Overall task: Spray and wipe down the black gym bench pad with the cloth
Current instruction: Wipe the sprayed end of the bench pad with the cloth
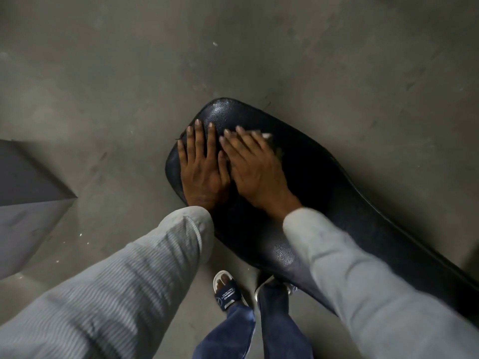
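While motion is blurring the right arm, the left hand is lying flat, fingers spread, on the glossy, pebbled black bench pad running toward five o'clock. At its three o'clock, the right hand is pressing straight fingers onto a mostly hidden pale cloth.

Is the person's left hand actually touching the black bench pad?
Touching. The head view shows the left hand lying flat, fingers spread, on the black bench pad near its rounded end, with no gap visible.
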Demonstrator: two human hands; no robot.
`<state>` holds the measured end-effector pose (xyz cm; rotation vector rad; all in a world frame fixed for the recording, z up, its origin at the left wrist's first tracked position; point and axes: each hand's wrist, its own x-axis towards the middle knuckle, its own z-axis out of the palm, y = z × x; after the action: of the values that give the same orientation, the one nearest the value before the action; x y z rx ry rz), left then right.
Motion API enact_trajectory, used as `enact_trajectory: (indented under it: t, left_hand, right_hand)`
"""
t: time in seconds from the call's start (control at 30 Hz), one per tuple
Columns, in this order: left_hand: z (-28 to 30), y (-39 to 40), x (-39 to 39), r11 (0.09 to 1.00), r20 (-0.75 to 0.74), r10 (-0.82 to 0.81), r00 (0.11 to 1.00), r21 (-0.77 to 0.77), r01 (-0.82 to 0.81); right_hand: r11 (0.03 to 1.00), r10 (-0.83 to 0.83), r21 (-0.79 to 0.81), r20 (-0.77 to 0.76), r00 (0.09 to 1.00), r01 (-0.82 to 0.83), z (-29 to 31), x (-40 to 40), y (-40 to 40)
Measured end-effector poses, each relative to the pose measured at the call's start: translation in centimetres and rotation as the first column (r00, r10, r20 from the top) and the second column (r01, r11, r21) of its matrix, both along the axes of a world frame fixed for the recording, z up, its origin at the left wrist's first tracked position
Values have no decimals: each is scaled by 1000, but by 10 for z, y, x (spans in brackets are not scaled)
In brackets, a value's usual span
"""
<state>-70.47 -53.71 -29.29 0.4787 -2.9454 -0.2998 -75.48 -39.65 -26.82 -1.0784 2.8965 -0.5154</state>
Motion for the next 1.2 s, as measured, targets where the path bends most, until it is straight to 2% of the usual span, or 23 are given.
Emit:
enact_trajectory:
  t: [0.07, 0.1, 0.17, 0.2, 0.23, 0.27, 0.3, 0.37, 0.47, 0.53, 0.57, 0.63, 0.7, 0.77, 0.83, 0.9, 0.97, 1.03, 1.1, 1.2]
  left_hand:
    - [2, 0, 1, 1000, 14, -6, 1000, -7, 6]
    - [3, 1, 1, 1000, 18, -3, 1000, -13, 3]
    - [4, 2, 1, 1000, 24, 10, 1000, -15, -9]
    - [4, 2, 1, 1000, 30, 12, 999, -8, -11]
    - [5, 3, 1, 1000, 36, 13, 999, 1, -13]
    - [5, 4, 1, 1000, 41, 16, 999, 4, -16]
    - [5, 4, 1, 1000, 45, 18, 999, 3, -19]
    - [5, 2, 0, 1000, 50, 16, 999, 5, -16]
    - [3, 2, 1, 1000, 43, 1, 999, 1, -1]
    - [2, 2, 2, 1000, 38, -5, 999, -9, 6]
    - [2, 2, 3, 1000, 38, -6, 999, -11, 6]
    - [4, 3, 2, 1000, 40, -1, 999, -10, 1]
    - [7, 3, 1, 1000, 52, 1, 999, 4, -1]
    - [8, 3, 1, 1000, 65, 7, 998, 14, -8]
    - [8, 5, 1, 1000, 68, 8, 998, 19, -9]
    - [9, 5, 1, 1000, 73, -5, 997, 26, 3]
    - [9, 4, 2, 999, 77, -19, 997, 32, 16]
    - [7, 4, 2, 999, 79, -19, 997, 37, 16]
    - [7, 6, 3, 999, 72, -10, 997, 33, 8]
    - [10, 8, 3, 999, 63, -19, 998, 40, 17]
  right_hand:
    - [999, 44, 22, -39, 998, -43, -3, -35, 3]
    - [1000, -10, 27, -42, 999, 11, -4, -44, 8]
    - [967, -255, 16, -16, 967, 256, -1, -41, 20]
    - [917, -397, 22, 2, 918, 397, 1, -28, 25]
    - [865, -501, 40, 17, 865, 500, 5, -8, 28]
    - [842, -539, 68, 32, 842, 536, 9, 18, 27]
    - [858, -511, 94, 49, 858, 505, 13, 45, 24]
    - [933, -355, 94, 72, 932, 348, 15, 73, 16]
    - [995, -95, 27, 29, 995, 94, 6, 19, 5]
    - [999, -31, 11, -8, 999, 31, -2, -31, 3]
    - [996, -85, 4, -5, 996, 85, -4, -46, 9]
    - [947, -320, 17, 27, 947, 320, -4, -47, 27]
    - [831, -555, 56, 24, 832, 553, 2, -13, 51]
    - [737, -673, 104, 28, 739, 668, 10, 45, 67]
    - [730, -674, 204, 58, 737, 652, 14, 112, 63]
    - [806, -567, 262, 83, 819, 531, 17, 152, 45]
    - [895, -417, 213, 85, 905, 392, 13, 145, 32]
    - [946, -303, 143, 60, 951, 292, 5, 107, 37]
    - [922, -373, 118, 26, 927, 368, -2, 69, 58]
    - [746, -662, 118, 21, 749, 656, 1, 68, 98]
